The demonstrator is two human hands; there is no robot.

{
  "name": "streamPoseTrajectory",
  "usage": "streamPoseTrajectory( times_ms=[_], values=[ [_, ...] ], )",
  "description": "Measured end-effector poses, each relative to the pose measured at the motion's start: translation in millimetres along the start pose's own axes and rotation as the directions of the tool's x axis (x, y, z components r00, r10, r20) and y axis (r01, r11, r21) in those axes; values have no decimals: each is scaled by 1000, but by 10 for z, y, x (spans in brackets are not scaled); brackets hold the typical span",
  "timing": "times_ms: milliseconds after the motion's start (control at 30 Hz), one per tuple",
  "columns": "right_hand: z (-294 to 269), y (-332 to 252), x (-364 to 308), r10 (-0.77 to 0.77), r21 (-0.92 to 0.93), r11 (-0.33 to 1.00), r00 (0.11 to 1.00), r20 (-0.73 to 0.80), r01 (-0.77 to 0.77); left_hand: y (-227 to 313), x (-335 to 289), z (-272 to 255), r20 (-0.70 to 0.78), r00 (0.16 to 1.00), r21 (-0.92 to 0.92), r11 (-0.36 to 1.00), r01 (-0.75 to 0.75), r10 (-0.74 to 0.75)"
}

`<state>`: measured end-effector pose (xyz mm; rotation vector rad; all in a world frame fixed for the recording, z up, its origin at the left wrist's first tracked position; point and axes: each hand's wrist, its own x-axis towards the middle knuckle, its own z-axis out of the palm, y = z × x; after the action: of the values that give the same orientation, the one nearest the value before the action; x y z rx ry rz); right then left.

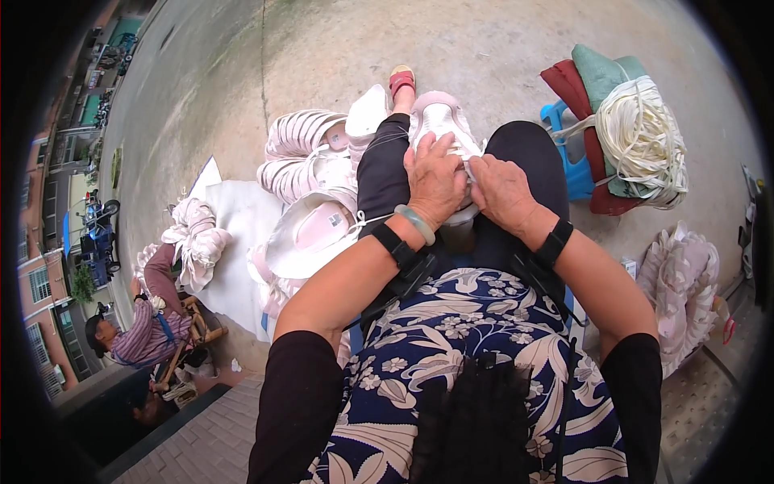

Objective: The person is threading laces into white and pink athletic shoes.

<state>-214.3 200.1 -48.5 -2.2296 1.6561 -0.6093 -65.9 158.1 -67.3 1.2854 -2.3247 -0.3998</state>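
Observation:
A pink-and-white shoe upper (436, 110) sits between my knees, toe pointing away, propped on a dark post-like support (460, 234). My left hand (435, 179) lies over its left side, fingers bent and pressing on the laced opening. From the right, my right hand (501, 192) meets it with thumb and fingers pinched together at a white shoelace (465, 152). Exactly how the lace runs between the fingertips is hidden. A thin strand loops out left of the fingers. Both wrists carry black straps, and a pale bangle (416, 224) circles my left one.
Nested stacks of shoe uppers (300, 135) lie by my left leg, near a white sheet (242, 218). On my right, a bundle of cream laces (641, 129) hangs over cloths on a blue stool (574, 173). More uppers (681, 282) are heaped behind it. Another person (153, 335) sits far left.

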Motion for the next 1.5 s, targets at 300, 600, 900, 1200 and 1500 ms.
streamPoseTrajectory(
  times_ms=[300,600,900,1200,1500],
  values=[
    [78,146,-49,25,109,994,1000,1,-25,60,25,47,-7,1000,9,1000,-2,2],
    [64,179,-160,99,228,970,994,-39,-87,-60,-177,-685,104,989,103,987,-120,109],
    [63,206,-122,29,248,969,998,-63,-12,-1033,-1056,-1708,126,979,214,968,131,-160],
    [-64,125,-77,195,397,893,977,83,-212,-1308,-1242,-1686,186,946,277,938,210,-267],
    [-19,249,180,301,136,942,951,69,-307,-600,-400,-996,92,994,107,992,-66,57]
  ],
)
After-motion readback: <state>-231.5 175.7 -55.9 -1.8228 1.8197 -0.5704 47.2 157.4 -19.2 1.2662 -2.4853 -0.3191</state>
